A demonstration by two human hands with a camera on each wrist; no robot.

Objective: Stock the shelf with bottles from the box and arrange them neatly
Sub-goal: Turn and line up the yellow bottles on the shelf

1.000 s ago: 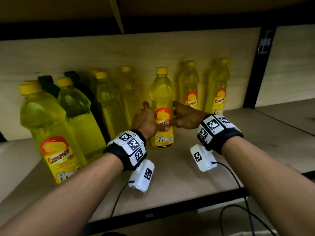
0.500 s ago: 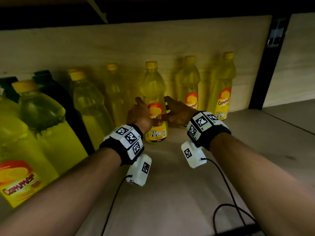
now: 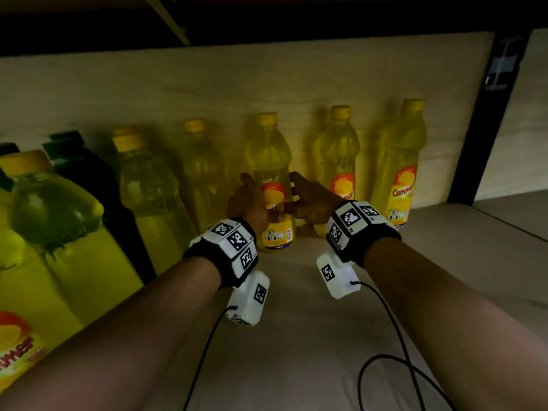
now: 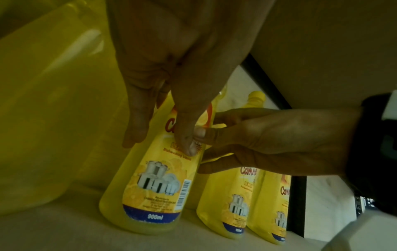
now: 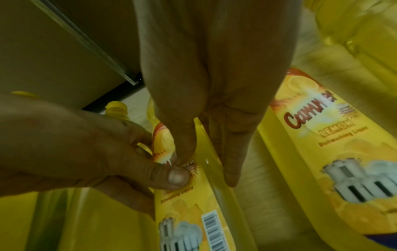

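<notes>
A yellow dish-liquid bottle [image 3: 270, 161] with a yellow cap stands upright on the wooden shelf [image 3: 296, 336], in the row along the back wall. My left hand [image 3: 256, 203] grips its left side and my right hand [image 3: 298, 203] its right side, at label height. Both thumbs meet on the front label. In the left wrist view my left hand [image 4: 159, 139] has its thumb on the label of the bottle [image 4: 154, 186] and its fingers round the side. The right wrist view shows my right hand [image 5: 206, 161] holding the same bottle [image 5: 182, 212].
Two matching bottles [image 3: 338, 167] [image 3: 400, 173] stand to the right, close to a black upright post [image 3: 486, 129]. Several yellow bottles [image 3: 148, 197] and dark-capped ones [image 3: 86, 179] fill the left. The upper shelf hangs low overhead. Wrist cables [image 3: 385, 351] trail over the board.
Both hands have slid the bottle back from the middle of the shelf toward the back wall, in line with the other bottles. My head has moved closer in.
</notes>
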